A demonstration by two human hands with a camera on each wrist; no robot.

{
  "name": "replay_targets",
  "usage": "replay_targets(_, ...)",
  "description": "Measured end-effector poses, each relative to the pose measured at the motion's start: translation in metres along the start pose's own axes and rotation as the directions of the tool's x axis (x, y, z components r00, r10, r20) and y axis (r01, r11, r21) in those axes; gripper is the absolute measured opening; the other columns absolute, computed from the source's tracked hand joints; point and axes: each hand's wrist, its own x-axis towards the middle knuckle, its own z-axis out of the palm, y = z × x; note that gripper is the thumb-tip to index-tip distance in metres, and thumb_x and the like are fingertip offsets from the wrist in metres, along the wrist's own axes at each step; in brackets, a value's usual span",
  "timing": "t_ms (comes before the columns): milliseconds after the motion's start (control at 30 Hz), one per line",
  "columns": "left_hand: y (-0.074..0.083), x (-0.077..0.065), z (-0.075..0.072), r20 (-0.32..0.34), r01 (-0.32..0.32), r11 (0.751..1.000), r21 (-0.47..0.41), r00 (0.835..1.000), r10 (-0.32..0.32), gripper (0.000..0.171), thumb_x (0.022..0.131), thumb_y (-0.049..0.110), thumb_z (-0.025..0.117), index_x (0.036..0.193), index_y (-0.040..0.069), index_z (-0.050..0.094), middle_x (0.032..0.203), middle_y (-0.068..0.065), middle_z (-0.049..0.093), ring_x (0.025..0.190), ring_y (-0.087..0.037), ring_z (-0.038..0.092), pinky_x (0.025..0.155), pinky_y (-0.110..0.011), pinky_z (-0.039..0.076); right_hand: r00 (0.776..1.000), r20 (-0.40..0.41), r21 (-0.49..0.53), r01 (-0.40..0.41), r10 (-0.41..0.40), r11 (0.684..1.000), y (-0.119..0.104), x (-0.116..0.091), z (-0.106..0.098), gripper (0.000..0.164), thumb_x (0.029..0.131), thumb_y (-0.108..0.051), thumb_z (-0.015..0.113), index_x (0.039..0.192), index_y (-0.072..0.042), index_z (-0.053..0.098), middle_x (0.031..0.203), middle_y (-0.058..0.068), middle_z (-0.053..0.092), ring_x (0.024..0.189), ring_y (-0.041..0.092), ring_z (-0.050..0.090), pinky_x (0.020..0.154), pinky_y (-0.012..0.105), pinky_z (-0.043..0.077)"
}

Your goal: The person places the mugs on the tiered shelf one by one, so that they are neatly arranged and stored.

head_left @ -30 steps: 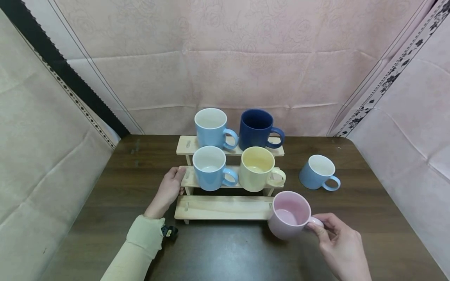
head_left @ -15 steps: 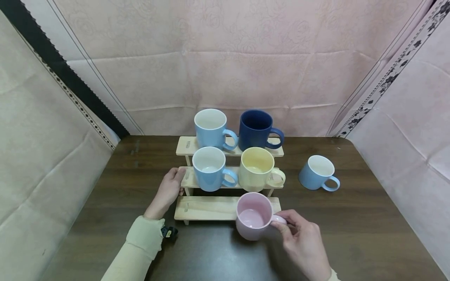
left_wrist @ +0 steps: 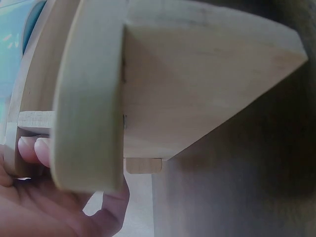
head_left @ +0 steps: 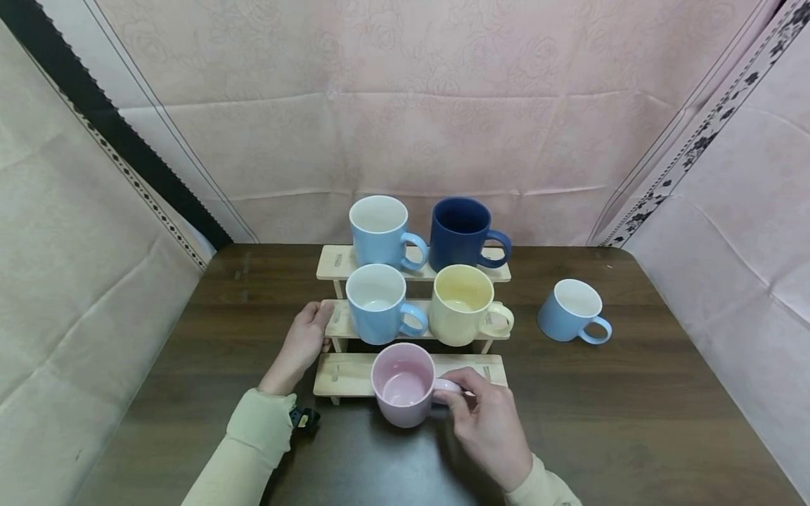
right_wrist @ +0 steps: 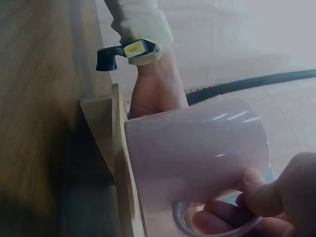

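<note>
A pink mug [head_left: 403, 393] overlaps the front edge of the lowest tier of a three-tier wooden stand [head_left: 481, 367] in the head view. My right hand [head_left: 487, 429] pinches its handle between thumb and fingers; the right wrist view shows the same mug [right_wrist: 197, 153] on its side in that view. At the stand's left end, my left hand [head_left: 300, 344] grips the middle tier, its fingertips [left_wrist: 34, 149] curled round the wood in the left wrist view. A light blue mug [head_left: 376, 309] and a yellow mug [head_left: 458, 309] sit on the middle tier.
On the top tier stand a light blue mug [head_left: 378, 235] and a dark blue mug [head_left: 460, 232]. Another light blue mug [head_left: 566, 313] stands on the wooden table [head_left: 633, 407] to the right. Pale cloth [head_left: 430, 126] hangs behind and at both sides.
My right hand has carried the pink mug leftward, from the right end of the lowest tier to its middle. My left hand has stayed on the stand.
</note>
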Motion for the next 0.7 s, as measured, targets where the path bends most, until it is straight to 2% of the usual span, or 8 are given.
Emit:
replay_targets(300,0.001,0.000,0.000,-0.017,-0.009,1.000,-0.028,1.000,0.008,0.036,0.106,0.033,0.039,0.109,-0.002,0.048,0.068,-0.003,0.045,0.056,-0.014,0.044,0.052,-0.024,0.041,1.000,0.022,0.057,0.005,-0.006,0.998,-0.001,0.007,0.016,0.019,0.077,-0.004,0.081,0.088,-0.013,0.068,0.084,-0.008,0.069,0.069,0.000,0.063,0.058,0.018,0.052)
replay_targets(500,0.000,0.001,-0.001,-0.014,0.003,1.000,-0.015,1.000,-0.003,0.039,0.105,0.036,0.040,0.110,-0.001,0.048,0.072,-0.004,0.046,0.058,-0.015,0.045,0.055,-0.025,0.042,1.000,0.014,0.057,0.020,-0.021,0.998,0.000,0.010,0.021,0.020,0.075,-0.002,0.082,0.088,-0.011,0.068,0.084,-0.005,0.070,0.072,0.002,0.065,0.059,0.018,0.052)
replay_targets(700,0.001,0.001,-0.004,0.007,0.020,1.000,-0.025,1.000,-0.019,0.040,0.105,0.037,0.041,0.111,-0.002,0.049,0.077,-0.004,0.047,0.062,-0.015,0.046,0.057,-0.026,0.043,1.000,0.017,0.045,-0.003,0.002,0.999,0.001,0.011,0.024,0.021,0.075,-0.001,0.082,0.088,-0.010,0.069,0.084,-0.002,0.071,0.072,0.002,0.066,0.058,0.019,0.052)
